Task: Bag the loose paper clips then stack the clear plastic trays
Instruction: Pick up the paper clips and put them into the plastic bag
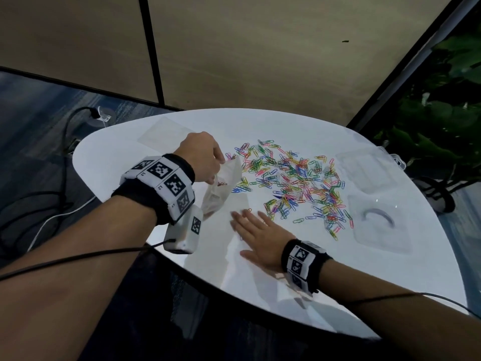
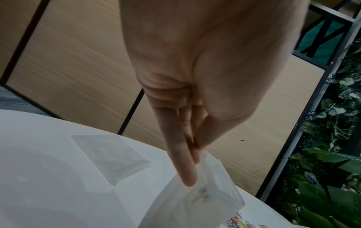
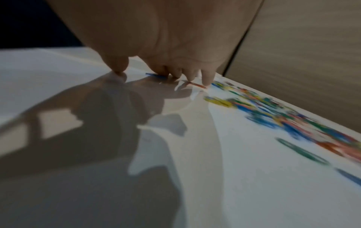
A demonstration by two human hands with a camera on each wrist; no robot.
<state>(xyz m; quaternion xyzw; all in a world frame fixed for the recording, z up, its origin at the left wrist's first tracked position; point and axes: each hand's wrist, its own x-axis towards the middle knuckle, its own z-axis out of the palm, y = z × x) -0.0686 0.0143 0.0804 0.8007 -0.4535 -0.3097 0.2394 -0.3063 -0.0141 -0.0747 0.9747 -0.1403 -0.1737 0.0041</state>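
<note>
Many coloured paper clips [image 1: 294, 181] lie scattered across the middle of the white table [image 1: 260, 290]; they show blurred as paper clips [image 3: 277, 114] in the right wrist view. My left hand [image 1: 201, 160] pinches the top edge of a clear plastic bag [image 1: 221, 186], held just left of the pile; a few clips are inside. The bag [image 2: 197, 205] hangs from my fingers [image 2: 185, 168]. My right hand [image 1: 260, 235] lies flat on the table in front of the pile, its fingertips [image 3: 207, 80] touching a red clip [image 3: 197, 84]. Two clear trays [image 1: 364, 170] [image 1: 377, 225] sit right.
Another flat clear bag [image 1: 166, 131] lies at the table's far left, also seen as a flat bag [image 2: 111, 155]. A curved piece [image 1: 377, 214] rests in the nearer tray. Cables and carpet lie left of the table, plants [image 1: 442, 100] to the right, panelled wall behind.
</note>
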